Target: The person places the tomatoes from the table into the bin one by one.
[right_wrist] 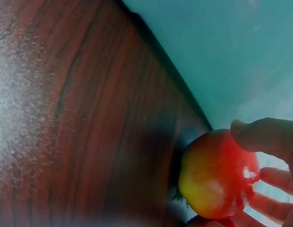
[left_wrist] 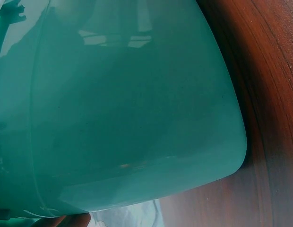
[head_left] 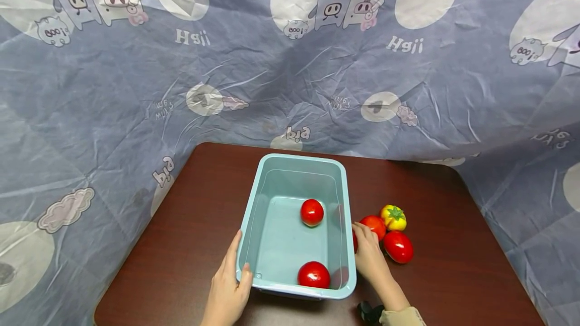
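Note:
A pale blue-green plastic bin (head_left: 265, 225) stands on the table with two round red fruits inside, one near the middle (head_left: 312, 213) and a larger one at the near end (head_left: 313, 274). My left hand (head_left: 228, 286) grips the bin's near left corner, thumb over the rim and fingers along the outer wall. Just outside the right wall, my right hand (head_left: 369, 253) holds a red-and-yellow apple (right_wrist: 217, 175) between thumb and fingers; the head view shows only a sliver of it. To that hand's right lie an orange-red tomato (head_left: 373, 226) and an oval red fruit (head_left: 399, 247).
Behind the oval fruit sits a small yellow pumpkin-like vegetable (head_left: 393, 217) with a green top. A black object (head_left: 370, 312) shows by the right sleeve. The dark brown table (head_left: 204, 200) has rounded corners, and a patterned grey-blue cloth (head_left: 272, 79) hangs behind it.

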A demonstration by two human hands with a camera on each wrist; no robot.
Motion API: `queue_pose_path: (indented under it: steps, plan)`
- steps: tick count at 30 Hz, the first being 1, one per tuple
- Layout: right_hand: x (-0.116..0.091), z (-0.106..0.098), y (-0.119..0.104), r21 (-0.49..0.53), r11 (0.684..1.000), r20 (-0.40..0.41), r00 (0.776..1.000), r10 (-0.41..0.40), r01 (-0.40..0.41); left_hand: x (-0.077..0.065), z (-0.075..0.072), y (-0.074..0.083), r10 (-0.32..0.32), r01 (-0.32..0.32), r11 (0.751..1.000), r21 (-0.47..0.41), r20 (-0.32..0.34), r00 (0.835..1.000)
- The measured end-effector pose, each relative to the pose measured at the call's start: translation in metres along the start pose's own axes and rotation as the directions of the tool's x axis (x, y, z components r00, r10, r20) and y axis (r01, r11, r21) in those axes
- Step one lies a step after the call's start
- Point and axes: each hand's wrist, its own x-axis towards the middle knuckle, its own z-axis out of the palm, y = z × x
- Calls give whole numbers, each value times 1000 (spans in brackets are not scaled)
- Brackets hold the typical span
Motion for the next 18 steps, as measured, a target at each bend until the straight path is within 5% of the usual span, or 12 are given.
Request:
queue_pose_path:
  steps: [18]
  plan:
    - [-5, 13, 0, -23, 997, -1, 997, -72, 72, 0, 0, 1, -9, 9, 1000, -3, 6, 1000]
